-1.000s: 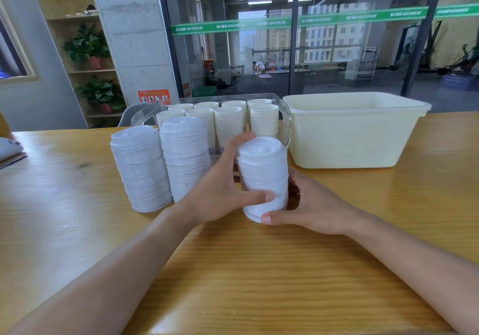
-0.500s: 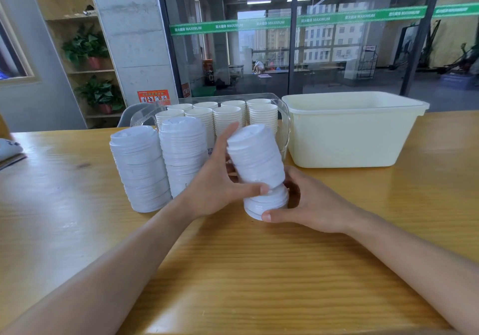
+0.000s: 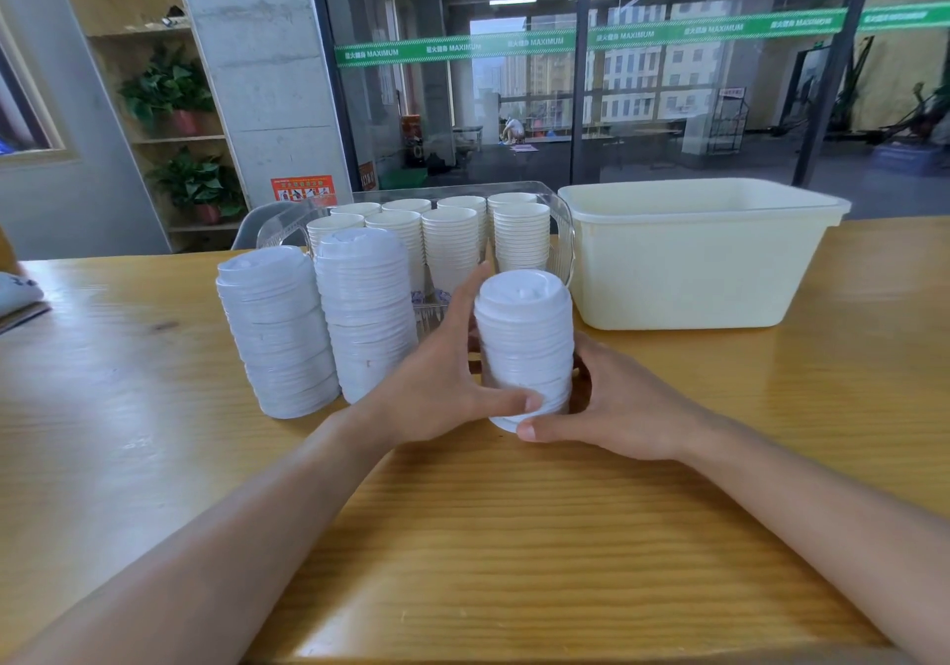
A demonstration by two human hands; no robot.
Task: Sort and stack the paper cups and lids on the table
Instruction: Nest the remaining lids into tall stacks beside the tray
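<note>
A stack of white plastic lids point(image 3: 524, 345) stands upright on the wooden table point(image 3: 514, 536). My left hand point(image 3: 437, 381) wraps its left side, thumb across the front near the base. My right hand point(image 3: 617, 402) cups the right side, thumb at the bottom edge. Two taller lid stacks stand to the left, one point(image 3: 275, 330) leaning outward and one point(image 3: 365, 320) beside it. Behind them a clear plastic bin point(image 3: 563, 232) holds several stacks of white paper cups point(image 3: 452, 243).
A cream plastic tub point(image 3: 694, 263) stands at the back right, close to the held stack. A white object point(image 3: 15, 294) lies at the table's left edge. A glass wall and shelves with plants are behind the table.
Half a second ago my left hand had the upper part of the stack lifted and tilted left off the lower lids. Now it sits back on them as one upright stack.
</note>
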